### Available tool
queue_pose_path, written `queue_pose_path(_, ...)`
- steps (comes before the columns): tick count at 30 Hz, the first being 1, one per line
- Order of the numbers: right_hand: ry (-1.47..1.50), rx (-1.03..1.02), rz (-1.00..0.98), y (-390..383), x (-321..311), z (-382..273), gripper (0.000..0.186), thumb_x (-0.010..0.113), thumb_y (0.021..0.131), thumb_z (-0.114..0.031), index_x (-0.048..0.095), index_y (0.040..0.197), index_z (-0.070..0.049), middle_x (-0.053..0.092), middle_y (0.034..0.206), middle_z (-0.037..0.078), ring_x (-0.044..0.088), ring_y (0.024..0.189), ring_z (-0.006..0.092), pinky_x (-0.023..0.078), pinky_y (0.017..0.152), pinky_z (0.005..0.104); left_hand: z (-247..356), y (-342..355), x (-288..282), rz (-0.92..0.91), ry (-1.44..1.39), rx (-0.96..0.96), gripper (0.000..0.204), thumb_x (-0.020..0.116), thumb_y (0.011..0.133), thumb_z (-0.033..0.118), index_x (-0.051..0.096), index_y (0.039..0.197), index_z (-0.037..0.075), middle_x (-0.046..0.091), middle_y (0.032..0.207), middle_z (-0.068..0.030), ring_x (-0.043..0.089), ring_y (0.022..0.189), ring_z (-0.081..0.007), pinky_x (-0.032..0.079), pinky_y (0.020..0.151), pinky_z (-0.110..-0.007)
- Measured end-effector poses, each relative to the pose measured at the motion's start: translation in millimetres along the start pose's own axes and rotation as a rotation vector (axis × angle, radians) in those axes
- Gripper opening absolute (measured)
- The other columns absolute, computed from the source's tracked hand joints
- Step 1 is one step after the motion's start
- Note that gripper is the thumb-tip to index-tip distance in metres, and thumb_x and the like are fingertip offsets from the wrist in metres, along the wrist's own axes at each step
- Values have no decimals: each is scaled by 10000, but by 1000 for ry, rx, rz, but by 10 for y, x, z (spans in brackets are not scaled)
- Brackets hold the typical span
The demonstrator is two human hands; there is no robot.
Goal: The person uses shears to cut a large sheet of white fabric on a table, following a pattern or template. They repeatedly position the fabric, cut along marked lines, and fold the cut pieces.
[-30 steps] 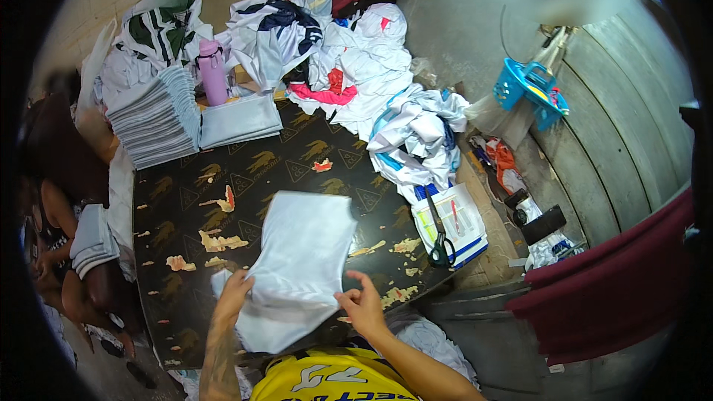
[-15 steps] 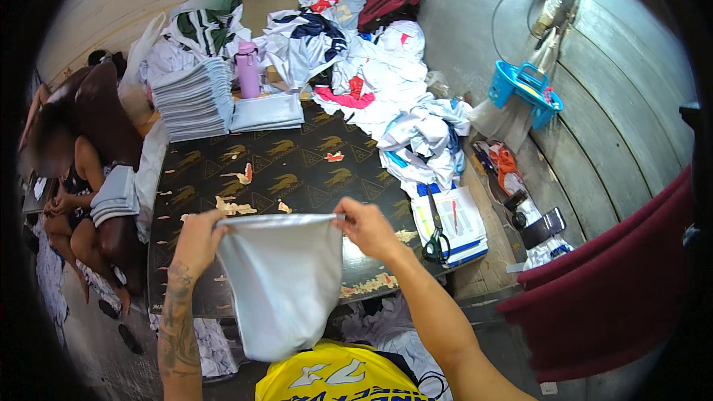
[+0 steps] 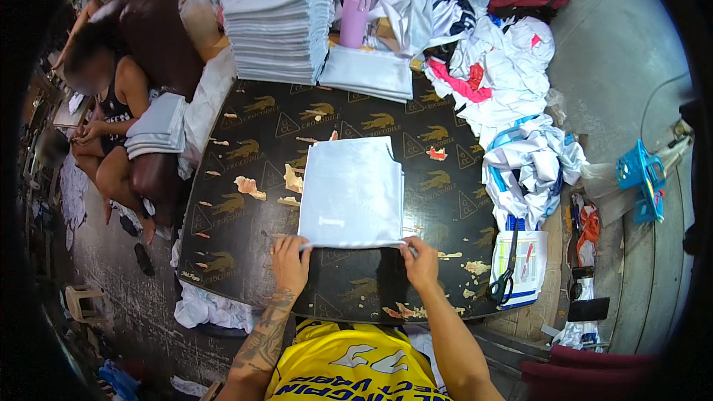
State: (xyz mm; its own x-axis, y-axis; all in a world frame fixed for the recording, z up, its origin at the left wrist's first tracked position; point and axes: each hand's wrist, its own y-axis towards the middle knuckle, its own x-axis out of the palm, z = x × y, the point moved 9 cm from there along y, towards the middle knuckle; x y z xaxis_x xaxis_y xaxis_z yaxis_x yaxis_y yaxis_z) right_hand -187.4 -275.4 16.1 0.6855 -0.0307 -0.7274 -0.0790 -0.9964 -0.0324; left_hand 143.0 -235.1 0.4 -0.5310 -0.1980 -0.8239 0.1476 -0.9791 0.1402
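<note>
A shiny white folded piece of cloth (image 3: 350, 191) lies on the dark table, roughly rectangular, with a step cut into its far right corner. My left hand (image 3: 289, 263) pinches its near left corner between thumb and fingers. At the near right corner my right hand (image 3: 420, 261) grips the same edge. That near edge looks slightly raised and taut between the hands. Beyond it stand a tall stack of folded white cloths (image 3: 278, 38) and, to its right, a lower stack (image 3: 368, 74).
The black tabletop (image 3: 252, 260) has worn, peeling patches. A pink bottle (image 3: 356, 15) stands behind the stacks. White garments (image 3: 512, 67) heap at the back right. Scissors (image 3: 505, 275) lie on papers (image 3: 529, 263) at the right edge. A person (image 3: 122, 96) sits at left beside folded cloths (image 3: 157, 126).
The cloth, held up hanging between both hands before, now lies flat on the table. My hands have come down to its near corners. The view has shifted left.
</note>
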Motion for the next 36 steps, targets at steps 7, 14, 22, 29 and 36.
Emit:
queue_pose_path(7,-4,-90,41,1405,-288,-397,246,772,970,-204,711,1073,11,749,949,220,716,840,387,554,784,458,-104,1730,205,-49,-490,-96,391,729,986,181,625,1314,-3,736,1174,-231,711,1070,-429,556,866,-511)
queue_pose_path(14,-362,274,-207,929,265,71,366,807,949,-236,625,1169,-7,707,1031,230,720,988,363,551,863,469,-62,1057,678,-235,157,-178,519,830,899,230,593,1300,3,589,1248,-246,536,1258,-460,410,1097,-592)
queue_pose_path(22,336,-129,13,2991,-559,-638,597,744,957,-38,465,1482,-92,620,743,70,527,685,131,440,649,327,434,3239,156,39,-539,127,537,839,870,46,470,1260,46,719,1054,-221,742,1011,-399,548,889,-422)
queue_pose_path(29,447,-234,204,4259,-860,-1111,635,733,1001,-82,418,1552,-77,726,874,79,616,754,106,466,660,256,930,4974,-136,105,-414,123,679,819,893,66,396,1424,93,736,1061,-221,730,1017,-329,541,927,-412)
queue_pose_path(36,171,-117,430,5096,-319,-434,716,880,860,-368,592,1381,31,696,1254,222,676,1117,363,529,952,440,501,4234,551,356,-304,-76,760,764,981,194,363,1584,-37,472,1531,-281,435,1451,-438,330,1223,-522)
